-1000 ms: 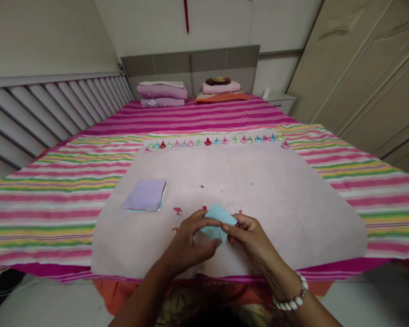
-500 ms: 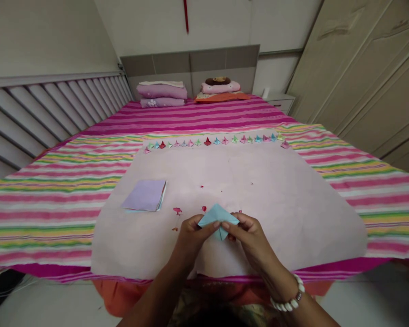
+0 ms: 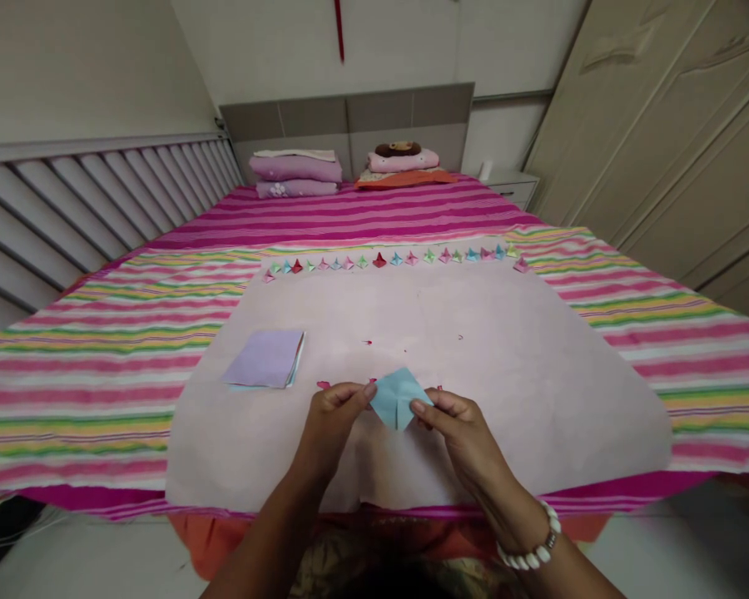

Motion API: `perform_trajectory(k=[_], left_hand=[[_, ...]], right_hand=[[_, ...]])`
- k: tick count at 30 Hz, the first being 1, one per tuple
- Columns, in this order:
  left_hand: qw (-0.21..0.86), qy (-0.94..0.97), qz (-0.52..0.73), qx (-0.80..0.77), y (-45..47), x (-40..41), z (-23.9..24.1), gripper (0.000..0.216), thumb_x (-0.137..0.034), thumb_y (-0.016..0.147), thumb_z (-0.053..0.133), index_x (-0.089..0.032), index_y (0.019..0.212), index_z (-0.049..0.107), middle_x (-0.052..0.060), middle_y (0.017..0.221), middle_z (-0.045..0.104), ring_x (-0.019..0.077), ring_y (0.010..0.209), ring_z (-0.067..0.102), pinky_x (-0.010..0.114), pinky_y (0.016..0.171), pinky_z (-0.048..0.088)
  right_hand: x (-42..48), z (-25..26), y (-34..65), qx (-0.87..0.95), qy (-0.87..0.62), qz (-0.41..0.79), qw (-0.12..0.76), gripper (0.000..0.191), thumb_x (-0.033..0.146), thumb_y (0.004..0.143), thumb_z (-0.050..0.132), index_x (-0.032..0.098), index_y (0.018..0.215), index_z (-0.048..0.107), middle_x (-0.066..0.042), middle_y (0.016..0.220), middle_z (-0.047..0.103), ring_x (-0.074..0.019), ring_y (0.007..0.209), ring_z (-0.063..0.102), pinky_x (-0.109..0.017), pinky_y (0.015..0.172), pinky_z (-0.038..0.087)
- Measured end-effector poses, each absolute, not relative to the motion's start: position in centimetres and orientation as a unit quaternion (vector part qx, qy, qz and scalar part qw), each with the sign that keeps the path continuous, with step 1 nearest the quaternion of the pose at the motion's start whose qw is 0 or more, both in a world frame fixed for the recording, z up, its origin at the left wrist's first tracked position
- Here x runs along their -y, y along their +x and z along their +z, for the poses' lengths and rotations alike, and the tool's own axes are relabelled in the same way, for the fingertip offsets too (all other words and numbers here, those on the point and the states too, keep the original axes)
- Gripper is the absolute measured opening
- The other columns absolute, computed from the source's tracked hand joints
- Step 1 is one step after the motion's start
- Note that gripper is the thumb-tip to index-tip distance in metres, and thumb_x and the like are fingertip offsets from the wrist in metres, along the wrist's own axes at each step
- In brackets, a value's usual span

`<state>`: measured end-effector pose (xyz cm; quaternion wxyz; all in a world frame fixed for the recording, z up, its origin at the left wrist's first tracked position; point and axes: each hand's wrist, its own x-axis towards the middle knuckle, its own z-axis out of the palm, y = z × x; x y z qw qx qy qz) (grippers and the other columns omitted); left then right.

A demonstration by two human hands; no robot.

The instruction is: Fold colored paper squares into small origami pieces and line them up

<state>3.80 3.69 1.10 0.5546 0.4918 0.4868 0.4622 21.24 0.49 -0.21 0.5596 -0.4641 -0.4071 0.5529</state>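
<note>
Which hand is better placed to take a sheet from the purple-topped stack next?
Likely the left hand: it is nearer the stack. The right hand is across the blue paper both pinch.

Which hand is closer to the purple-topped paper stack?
Left hand: to the right of the purple-topped paper stack, nearer the wearer. The right hand is farther right, holding the right corner of the blue paper.

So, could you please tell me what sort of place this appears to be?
It looks like a bedroom: a wide bed with a striped cover, a headboard behind it, and folded bedding stacked at the far end.
</note>
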Motion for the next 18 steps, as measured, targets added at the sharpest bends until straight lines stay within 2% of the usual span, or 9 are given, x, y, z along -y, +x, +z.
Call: perform_trajectory(k=[3,5,7,11,13,14,18], left_hand=[[0.611,0.450,0.480,-0.439,4.7,-3.2,0.8,0.026,-0.038,0.074,0.070,-0.018,0.090,0.074,0.003,0.084,0.073,0.0193,0.084,0.065,0.034,0.084,0.048],[0.647,0.440,0.474,-0.404,5.6,-2.6,0.4,0.035,-0.034,0.066,0.077,-0.019,0.097,0.072,0.004,0.092,0.073,0.0199,0.087,0.064,0.034,0.084,0.048],[0.660,0.447,0.446,-0.408,6.3,-2.0,-0.1,0.034,-0.031,0.063,0.079,-0.017,0.093,0.072,0.004,0.088,0.073,0.0191,0.083,0.064,0.033,0.083,0.048],[0.640,0.432,0.436,-0.462,6.6,-1.7,-0.8,0.023,-0.037,0.073,0.072,-0.015,0.079,0.072,0.001,0.072,0.068,0.0130,0.068,0.058,0.027,0.072,0.046],[0.651,0.426,0.439,-0.450,6.2,-1.9,-0.7,0.023,-0.037,0.074,0.071,-0.014,0.076,0.070,0.000,0.067,0.063,0.0100,0.064,0.053,0.023,0.067,0.043],[0.673,0.415,0.433,-0.433,6.0,-2.0,-0.5,0.023,-0.036,0.074,0.071,-0.014,0.076,0.069,-0.001,0.065,0.061,0.0086,0.062,0.051,0.021,0.064,0.041],[0.825,0.319,0.335,-0.326,5.0,-1.9,0.2,0.024,-0.032,0.073,0.073,-0.011,0.071,0.062,-0.002,0.062,0.052,0.0049,0.053,0.041,0.018,0.055,0.034]], right_hand=[[-0.5,-0.5,21.1,0.397,-0.469,0.544,0.572,0.020,0.033,0.071,0.071,0.018,0.060,0.069,0.001,0.058,0.054,-0.0136,0.060,0.045,-0.026,0.060,0.036],[-0.4,-0.5,20.8,0.388,-0.474,0.536,0.581,0.019,0.033,0.071,0.072,0.018,0.059,0.069,0.001,0.057,0.055,-0.0138,0.060,0.046,-0.026,0.060,0.037],[-0.4,-0.5,20.6,0.385,-0.475,0.531,0.587,0.017,0.032,0.070,0.072,0.019,0.060,0.070,0.001,0.057,0.056,-0.0141,0.060,0.047,-0.027,0.061,0.039],[-0.3,-0.5,20.7,0.390,-0.464,0.531,0.593,0.015,0.031,0.068,0.075,0.020,0.060,0.071,0.001,0.059,0.061,-0.0155,0.064,0.053,-0.028,0.066,0.043],[-0.3,-0.7,21.2,0.400,-0.430,0.561,0.583,0.012,0.032,0.066,0.078,0.021,0.066,0.073,-0.001,0.067,0.067,-0.0176,0.070,0.057,-0.030,0.071,0.045],[-0.4,-0.8,21.5,0.405,-0.405,0.584,0.576,0.015,0.032,0.064,0.079,0.021,0.074,0.074,-0.002,0.074,0.069,-0.0192,0.075,0.059,-0.031,0.074,0.045],[-0.7,-0.9,22.6,0.388,-0.324,0.661,0.555,0.059,0.032,0.055,0.086,0.026,0.111,0.068,-0.006,0.107,0.069,-0.0239,0.102,0.058,-0.033,0.086,0.044]])
